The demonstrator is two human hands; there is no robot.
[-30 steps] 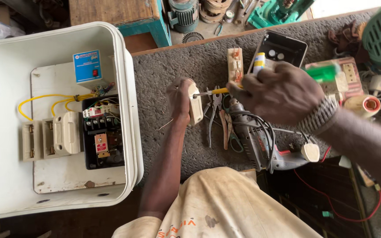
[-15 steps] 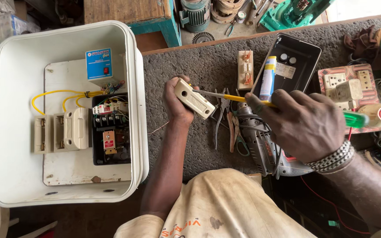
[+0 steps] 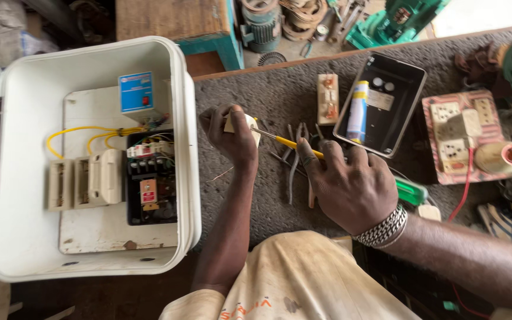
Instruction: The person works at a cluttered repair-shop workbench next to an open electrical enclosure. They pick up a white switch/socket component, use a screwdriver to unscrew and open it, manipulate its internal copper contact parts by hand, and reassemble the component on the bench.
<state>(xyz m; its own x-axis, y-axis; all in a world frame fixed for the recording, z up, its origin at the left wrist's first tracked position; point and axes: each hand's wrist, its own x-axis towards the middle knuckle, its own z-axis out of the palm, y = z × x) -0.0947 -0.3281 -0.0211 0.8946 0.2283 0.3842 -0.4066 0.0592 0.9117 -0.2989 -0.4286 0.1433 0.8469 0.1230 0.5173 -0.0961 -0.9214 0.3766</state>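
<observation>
A person's left hand (image 3: 232,135) grips a small cream-coloured electrical fitting (image 3: 245,125) above the grey worktop (image 3: 274,98), the fingers curled tightly around it so that only its upper edge shows. The right hand (image 3: 351,188), a metal chain bracelet (image 3: 384,228) at the wrist, closes its fingers on a screwdriver (image 3: 291,144) with a yellow shaft and green handle, the tip set against the fitting. Beneath the shaft, pliers (image 3: 296,160) and other hand tools lie scattered on the worktop. Just beyond them rest a cream switch block (image 3: 328,98) and an open black case (image 3: 407,89) holding a yellow-and-blue tube (image 3: 358,111). Farther right sits a pink-edged socket board (image 3: 460,137) next to a roll of tape (image 3: 503,157). To the left stands an open white enclosure (image 3: 90,53), with a blue unit (image 3: 136,92), yellow wires (image 3: 93,133), cream breakers (image 3: 87,181) and a black switch module (image 3: 152,186) mounted on its back plate.
</observation>
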